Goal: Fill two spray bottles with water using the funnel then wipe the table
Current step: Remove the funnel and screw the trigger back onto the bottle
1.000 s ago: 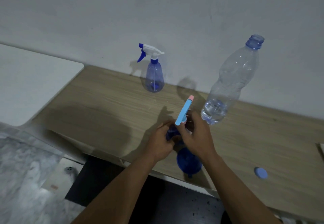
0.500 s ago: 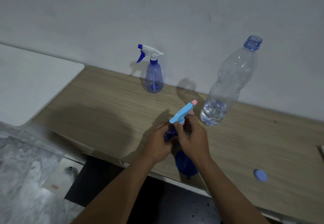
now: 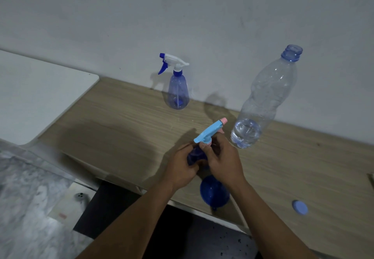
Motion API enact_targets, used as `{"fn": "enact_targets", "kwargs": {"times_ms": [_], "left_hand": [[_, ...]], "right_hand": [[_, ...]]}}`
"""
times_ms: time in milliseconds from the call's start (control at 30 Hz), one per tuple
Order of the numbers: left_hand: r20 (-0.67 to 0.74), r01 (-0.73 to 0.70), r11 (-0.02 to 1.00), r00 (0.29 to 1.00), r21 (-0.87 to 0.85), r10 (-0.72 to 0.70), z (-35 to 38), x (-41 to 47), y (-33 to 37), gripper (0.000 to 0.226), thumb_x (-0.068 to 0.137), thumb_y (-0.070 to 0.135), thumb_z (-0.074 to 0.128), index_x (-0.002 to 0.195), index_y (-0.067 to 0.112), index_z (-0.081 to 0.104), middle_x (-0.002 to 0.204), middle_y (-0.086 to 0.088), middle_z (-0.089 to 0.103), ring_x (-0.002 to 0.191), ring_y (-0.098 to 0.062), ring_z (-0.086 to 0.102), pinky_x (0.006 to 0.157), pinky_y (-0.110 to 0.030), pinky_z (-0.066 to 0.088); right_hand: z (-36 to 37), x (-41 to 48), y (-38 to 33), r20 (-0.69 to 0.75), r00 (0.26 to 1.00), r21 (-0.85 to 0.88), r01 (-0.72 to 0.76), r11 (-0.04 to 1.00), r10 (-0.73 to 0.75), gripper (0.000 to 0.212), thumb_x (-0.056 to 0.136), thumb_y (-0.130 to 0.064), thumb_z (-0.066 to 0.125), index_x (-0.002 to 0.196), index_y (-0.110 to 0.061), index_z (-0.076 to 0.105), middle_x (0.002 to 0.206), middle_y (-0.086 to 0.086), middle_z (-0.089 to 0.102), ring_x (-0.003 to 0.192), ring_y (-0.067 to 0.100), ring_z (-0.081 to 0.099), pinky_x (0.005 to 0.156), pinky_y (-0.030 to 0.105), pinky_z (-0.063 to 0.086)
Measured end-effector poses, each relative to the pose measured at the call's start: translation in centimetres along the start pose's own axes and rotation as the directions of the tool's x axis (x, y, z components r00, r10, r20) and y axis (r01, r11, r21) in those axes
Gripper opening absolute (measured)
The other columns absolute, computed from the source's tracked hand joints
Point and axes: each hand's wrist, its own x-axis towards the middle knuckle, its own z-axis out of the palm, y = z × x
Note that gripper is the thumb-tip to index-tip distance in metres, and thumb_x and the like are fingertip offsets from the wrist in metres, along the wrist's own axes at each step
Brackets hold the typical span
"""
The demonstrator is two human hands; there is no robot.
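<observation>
Left hand point(image 3: 180, 169) grips the spray bottle point(image 3: 194, 154) body; right hand point(image 3: 222, 161) pinches its collar.

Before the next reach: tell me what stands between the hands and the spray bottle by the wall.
Nothing visible: bare table separates the left hand and right hand, both gripping the blue-headed sprayer, from the white-headed spray bottle. The water bottle stands aside.

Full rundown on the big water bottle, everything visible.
The water bottle is clear, blue-tinted thin plastic with a waisted, ribbed body and a threaded neck. Its mouth is open, no cap on. It holds only a little water at the bottom. It stands on its base on the wooden table, close to the wall, looking tilted in this wide view. Nothing but the table touches it.
</observation>
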Motion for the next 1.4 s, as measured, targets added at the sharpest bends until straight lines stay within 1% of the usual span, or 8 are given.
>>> {"fn": "enact_targets", "kwargs": {"times_ms": [133,300,700,933,1000,1100,1300,1400], "left_hand": [[0.056,0.06,0.992,0.997,-0.109,-0.054,-0.3,0.7,-0.3,0.045,0.079,-0.003,0.074,0.111,0.028,0.068,0.105,0.016,0.07,0.099,0.001,0.067,0.081,-0.011,0.049],[-0.063,0.062,0.997,0.996,0.053,-0.059,0.7,0.5,0.1,0.035,0.078,0.003,0.071,0.107,0.022,0.07,0.089,0.02,0.07,0.085,0.012,0.063,0.072,-0.003,0.045],[0.029,0.155,0.987,0.988,-0.035,-0.154,0.7,1.5,-1.9,0.044,0.074,-0.004,0.064,0.107,0.024,0.068,0.093,0.002,0.075,0.088,-0.015,0.072,0.08,-0.036,0.059],[-0.078,0.169,0.983,0.983,0.07,-0.164,1.2,1.1,-0.9,0.033,0.074,0.009,0.076,0.105,0.019,0.071,0.089,0.009,0.074,0.082,0.003,0.067,0.074,-0.014,0.053],[-0.11,0.158,0.984,0.983,0.089,-0.148,1.6,1.2,-0.2,0.034,0.075,0.009,0.074,0.107,0.02,0.071,0.091,0.012,0.073,0.08,0.007,0.064,0.07,-0.003,0.043],[-0.177,0.204,0.976,0.966,0.079,-0.188,2.0,1.0,0.6,0.032,0.075,0.017,0.071,0.107,0.023,0.07,0.093,0.01,0.073,0.083,0.002,0.065,0.075,-0.012,0.05],[-0.198,0.217,0.974,0.96,0.069,-0.199,0.0,-1.2,4.0,0.031,0.079,0.024,0.07,0.109,0.025,0.065,0.101,0.008,0.073,0.094,-0.007,0.067,0.084,-0.029,0.055],[-0.218,0.185,0.971,0.965,0.155,-0.149,-3.4,-3.4,4.9,0.03,0.087,0.024,0.063,0.117,0.017,0.065,0.113,0.005,0.07,0.101,-0.009,0.063,0.085,-0.019,0.046]], "right_hand": [[-0.5,0.7,0.2,0.054,0.999,-0.023,0.011,1.0,-0.01,0.011,0.096,-0.031,0.065,0.105,-0.027,0.06,0.09,-0.017,0.071,0.083,0.003,0.07,0.079,0.037,0.058],[-0.1,1.3,0.1,-0.001,1.0,-0.067,0.011,0.998,-0.011,0.018,0.096,-0.036,0.064,0.108,-0.026,0.055,0.085,-0.01,0.071,0.078,0.004,0.068,0.073,0.038,0.057],[0.6,1.8,1.3,-0.04,0.998,-0.055,0.043,0.998,-0.045,0.018,0.097,-0.036,0.06,0.112,-0.026,0.055,0.087,-0.009,0.072,0.082,0.008,0.069,0.075,0.044,0.059],[0.3,2.3,0.4,-0.136,0.988,0.139,-0.054,0.989,0.073,0.065,0.083,-0.033,0.081,0.13,-0.028,0.036,0.114,-0.022,0.057,0.09,-0.004,0.069,0.071,0.023,0.059],[0.4,3.5,0.4,-0.093,0.994,0.086,-0.048,0.995,0.056,0.062,0.089,-0.034,0.075,0.136,-0.027,0.036,0.102,-0.009,0.067,0.08,0.005,0.071,0.067,0.031,0.06],[1.0,4.3,-0.5,-0.06,0.996,0.029,-0.066,0.997,0.068,0.047,0.095,-0.033,0.064,0.134,-0.03,0.038,0.076,0.002,0.068,0.065,0.015,0.068,0.064,0.04,0.057],[2.5,4.0,-3.7,-0.15,0.988,0.11,0.04,0.993,-0.024,0.038,0.096,-0.015,0.054,0.13,-0.028,0.042,0.084,-0.004,0.061,0.071,0.017,0.064,0.066,0.043,0.054],[2.9,3.1,-6.1,-0.18,0.982,0.151,0.081,0.985,-0.054,0.031,0.095,-0.015,0.054,0.107,-0.043,0.047,0.083,0.001,0.058,0.071,0.027,0.061,0.067,0.051,0.054]]}}
